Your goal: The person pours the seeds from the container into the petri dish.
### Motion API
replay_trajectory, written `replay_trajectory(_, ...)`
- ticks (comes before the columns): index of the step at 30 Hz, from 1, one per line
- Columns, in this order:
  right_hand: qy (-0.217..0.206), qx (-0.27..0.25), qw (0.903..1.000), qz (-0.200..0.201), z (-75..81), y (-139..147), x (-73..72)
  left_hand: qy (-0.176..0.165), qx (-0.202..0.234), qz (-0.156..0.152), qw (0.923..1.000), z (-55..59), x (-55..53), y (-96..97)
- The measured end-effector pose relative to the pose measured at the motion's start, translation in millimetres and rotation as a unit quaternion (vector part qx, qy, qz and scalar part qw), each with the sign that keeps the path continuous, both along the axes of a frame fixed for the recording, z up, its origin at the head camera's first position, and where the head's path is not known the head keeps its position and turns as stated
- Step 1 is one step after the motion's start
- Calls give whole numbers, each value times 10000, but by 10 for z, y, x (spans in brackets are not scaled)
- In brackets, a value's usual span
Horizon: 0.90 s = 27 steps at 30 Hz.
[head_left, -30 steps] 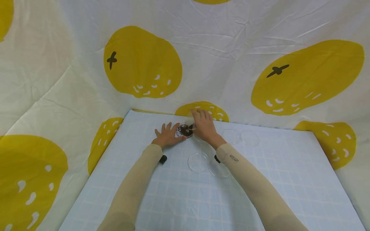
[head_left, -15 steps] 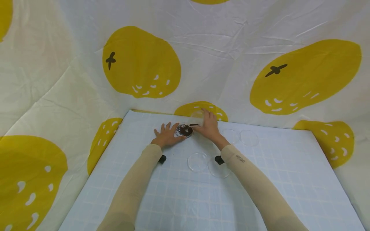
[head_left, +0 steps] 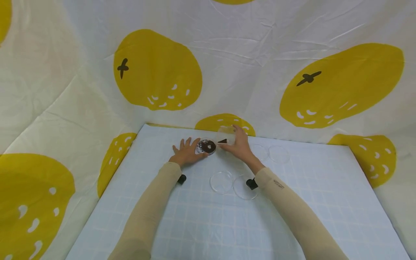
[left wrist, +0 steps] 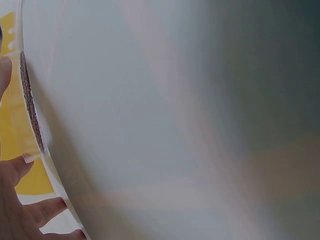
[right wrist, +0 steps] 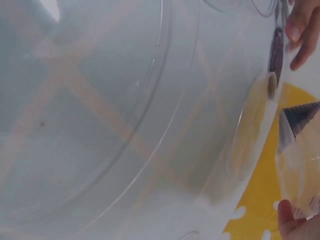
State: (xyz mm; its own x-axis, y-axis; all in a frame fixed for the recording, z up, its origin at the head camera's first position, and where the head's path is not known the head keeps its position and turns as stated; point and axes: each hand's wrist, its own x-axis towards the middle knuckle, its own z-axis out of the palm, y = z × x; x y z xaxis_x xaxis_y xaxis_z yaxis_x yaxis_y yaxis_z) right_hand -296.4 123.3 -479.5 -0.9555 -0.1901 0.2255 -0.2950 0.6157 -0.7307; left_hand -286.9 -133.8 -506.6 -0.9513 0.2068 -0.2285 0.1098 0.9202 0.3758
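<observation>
In the head view my left hand [head_left: 186, 153] holds a round clear dish [head_left: 206, 146] on the table, thumb and index finger at its sides, the other fingers spread. Dark granules cover most of its bottom, with pale patches at the left and a small pale spot. My right hand [head_left: 238, 144] grips a clear plastic cup [head_left: 228, 134] just right of the dish. The cup is tilted, and a wedge of dark granules [right wrist: 301, 117] lies inside it. An empty clear dish [right wrist: 247, 130] sits beside the filled one, mostly hidden by my right hand in the head view.
Two empty clear dishes [head_left: 221, 182] lie side by side nearer me. Two more clear dishes [head_left: 278, 154] are to the right of my right hand. A white curtain [head_left: 240, 79] with yellow fruit prints stands along the back and left edges of the pale blue table [head_left: 201, 231].
My right hand has drawn the cup to the right, off the filled dish, and its tilt has changed. My left hand has stayed at the dish.
</observation>
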Motion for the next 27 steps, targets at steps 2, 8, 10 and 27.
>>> replay_trajectory(2, -124, -224, 9997, 50, 9, 50, 36, -5, 2, -13, 10000, 4, 2, 6)
replay_trajectory(8, -651, -815, 9944, 170, 24, 242, 159, -39, -54, -4, 10000, 4, 15, 6)
replay_trajectory(10, -803, -987, 9916, 239, 35, 319, 207, -51, -62, 1, 10000, 6, 19, 6)
replay_trajectory(27, -1085, -1597, 9795, 570, 164, 916, 667, -8, -35, -62, 10000, -42, -16, -2)
